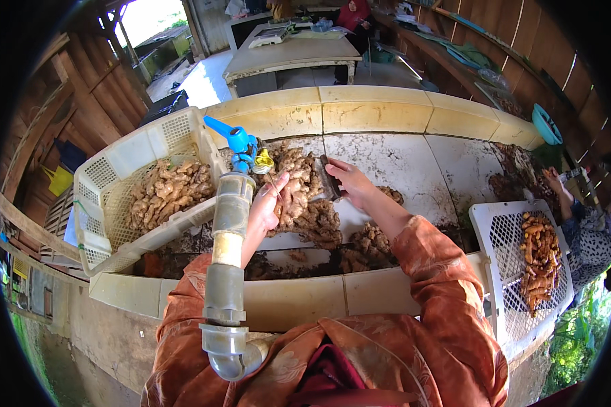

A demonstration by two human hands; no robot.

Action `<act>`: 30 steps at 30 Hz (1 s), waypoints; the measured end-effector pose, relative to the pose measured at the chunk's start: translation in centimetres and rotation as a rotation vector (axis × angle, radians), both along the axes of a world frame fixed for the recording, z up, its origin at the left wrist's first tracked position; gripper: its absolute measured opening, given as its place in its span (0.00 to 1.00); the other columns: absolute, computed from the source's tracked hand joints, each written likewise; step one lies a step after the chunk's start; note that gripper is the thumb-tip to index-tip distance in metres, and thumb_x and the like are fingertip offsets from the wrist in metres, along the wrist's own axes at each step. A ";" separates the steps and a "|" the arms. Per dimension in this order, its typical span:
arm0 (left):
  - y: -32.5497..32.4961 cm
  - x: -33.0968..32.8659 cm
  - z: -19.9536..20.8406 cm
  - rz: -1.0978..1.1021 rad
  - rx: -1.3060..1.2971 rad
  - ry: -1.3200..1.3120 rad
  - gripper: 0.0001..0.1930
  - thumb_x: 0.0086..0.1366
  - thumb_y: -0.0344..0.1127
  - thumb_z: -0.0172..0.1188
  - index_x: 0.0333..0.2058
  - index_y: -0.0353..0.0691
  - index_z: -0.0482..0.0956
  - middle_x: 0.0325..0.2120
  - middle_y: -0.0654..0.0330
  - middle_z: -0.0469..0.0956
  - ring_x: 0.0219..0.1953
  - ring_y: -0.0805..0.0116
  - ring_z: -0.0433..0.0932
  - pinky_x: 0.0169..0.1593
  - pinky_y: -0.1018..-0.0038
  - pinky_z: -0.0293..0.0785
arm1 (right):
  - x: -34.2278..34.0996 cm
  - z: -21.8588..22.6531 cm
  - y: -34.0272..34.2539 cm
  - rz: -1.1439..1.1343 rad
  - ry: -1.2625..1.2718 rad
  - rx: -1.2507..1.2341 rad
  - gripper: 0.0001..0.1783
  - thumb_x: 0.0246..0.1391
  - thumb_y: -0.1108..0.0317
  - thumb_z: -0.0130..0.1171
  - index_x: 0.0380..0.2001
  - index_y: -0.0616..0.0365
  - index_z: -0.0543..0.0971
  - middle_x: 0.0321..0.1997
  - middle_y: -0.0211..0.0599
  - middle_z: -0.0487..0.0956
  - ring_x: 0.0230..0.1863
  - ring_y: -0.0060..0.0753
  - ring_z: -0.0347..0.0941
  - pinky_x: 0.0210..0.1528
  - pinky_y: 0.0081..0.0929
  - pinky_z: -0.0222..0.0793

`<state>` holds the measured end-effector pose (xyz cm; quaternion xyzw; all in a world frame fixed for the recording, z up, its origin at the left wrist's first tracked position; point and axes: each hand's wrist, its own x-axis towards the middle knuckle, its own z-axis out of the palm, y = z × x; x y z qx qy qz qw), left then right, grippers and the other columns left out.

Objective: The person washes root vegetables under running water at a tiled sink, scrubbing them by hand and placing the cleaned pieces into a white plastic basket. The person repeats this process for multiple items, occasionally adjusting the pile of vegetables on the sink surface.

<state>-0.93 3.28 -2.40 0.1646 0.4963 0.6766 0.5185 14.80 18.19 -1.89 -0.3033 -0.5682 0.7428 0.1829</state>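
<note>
My left hand (267, 205) is closed on the left side of a knobbly ginger root (296, 197) above the tiled basin. Just to the right, my right hand (352, 182) grips a narrow scrubbing brush (328, 180) with a dark back. The brush's bristle side faces the ginger; whether they touch I cannot tell. More ginger lies around and beneath the held piece, including a clump (319, 222) below it and another pile (370, 247) nearer me. My left fingertips are partly hidden behind the ginger.
A grey pipe (229, 224) with a blue-handled tap (239, 142) rises before my left forearm. On the left, a cream crate (91, 173) holds ginger. At right, an upturned white crate (502, 271) bears orange-brown roots (540, 261), beside another person's hand (557, 183). A pale rim (380, 108) bounds the basin.
</note>
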 end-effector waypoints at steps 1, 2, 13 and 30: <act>0.1 -0.1 0.1 0.045 0.041 -0.015 0.20 0.59 0.53 0.54 0.41 0.45 0.76 0.37 0.62 0.78 0.37 0.69 0.77 0.38 0.68 0.75 | 0.1 0.2 -0.6 -0.012 0.030 -0.008 0.28 0.55 0.55 0.53 0.57 0.51 0.65 0.45 0.27 0.72 0.38 0.24 0.70 0.37 0.27 0.66; 0.2 -0.2 0.0 0.089 0.080 -0.026 0.20 0.60 0.53 0.54 0.40 0.44 0.77 0.37 0.62 0.78 0.37 0.69 0.77 0.38 0.69 0.75 | 0.1 0.4 -1.6 0.003 0.136 0.003 0.28 0.55 0.56 0.53 0.57 0.51 0.65 0.44 0.27 0.72 0.38 0.24 0.70 0.37 0.26 0.66; -0.4 -2.5 -3.7 -0.108 0.121 -0.140 0.20 0.62 0.56 0.47 0.43 0.48 0.73 0.38 0.62 0.76 0.39 0.68 0.75 0.41 0.68 0.73 | -0.9 0.5 -6.7 -0.013 0.195 1.188 0.25 0.48 0.65 0.56 0.51 0.59 0.68 0.47 0.50 0.72 0.48 0.51 0.68 0.51 0.36 0.65; -0.7 1.9 -1.4 -0.086 0.096 -0.312 0.35 0.55 0.71 0.40 0.50 0.50 0.67 0.47 0.62 0.71 0.52 0.60 0.67 0.55 0.56 0.60 | -0.3 2.9 -8.1 0.238 -0.101 1.622 0.28 0.47 0.58 0.57 0.53 0.50 0.68 0.48 0.42 0.71 0.45 0.49 0.71 0.43 0.36 0.71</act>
